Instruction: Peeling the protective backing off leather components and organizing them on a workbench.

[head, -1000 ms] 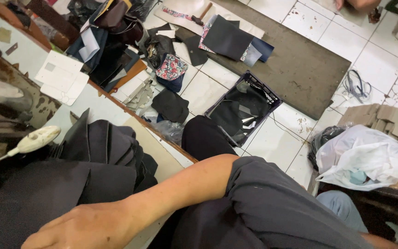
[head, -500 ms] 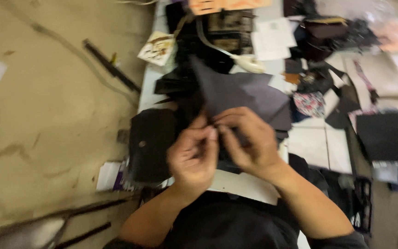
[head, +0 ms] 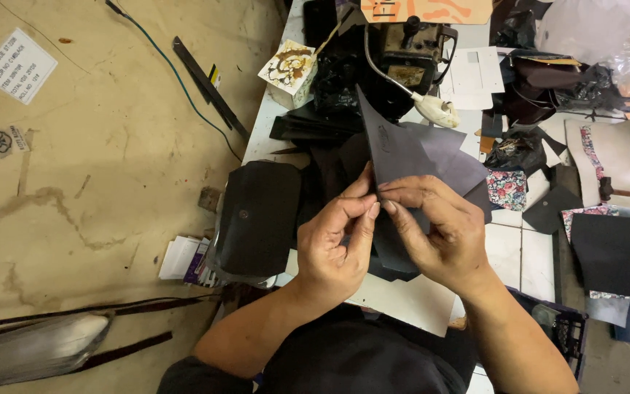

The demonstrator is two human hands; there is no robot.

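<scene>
Far left, a brown wall panel (head: 103, 182) with a white label (head: 17, 66) stuck high up, and a blue wire (head: 176, 80) trailing down across it. Moving in, a small stack of cards (head: 184, 259) sits at the edge of the white tabletop (head: 267, 124), just beside a flat black pouch (head: 257, 219) lying on it. Now the action: the left hand (head: 333, 248) is closed, thumb and fingertips pinching the lower edge of a dark grey sheet of material (head: 395, 157). That sheet stands upright, raised above the tabletop, its pointed corner aimed at the black sewing machine (head: 410, 47) behind (the machine's white lamp head (head: 437, 111) hangs just beside it). The right hand (head: 442, 233) meets the left, fingertips touching, and it grips the same sheet from the other side. Further right, a floral fabric scrap (head: 506, 190) lies near a crumpled black bag (head: 515, 149), and black sheets (head: 610, 255) rest on the tiled floor (head: 523, 255).
</scene>
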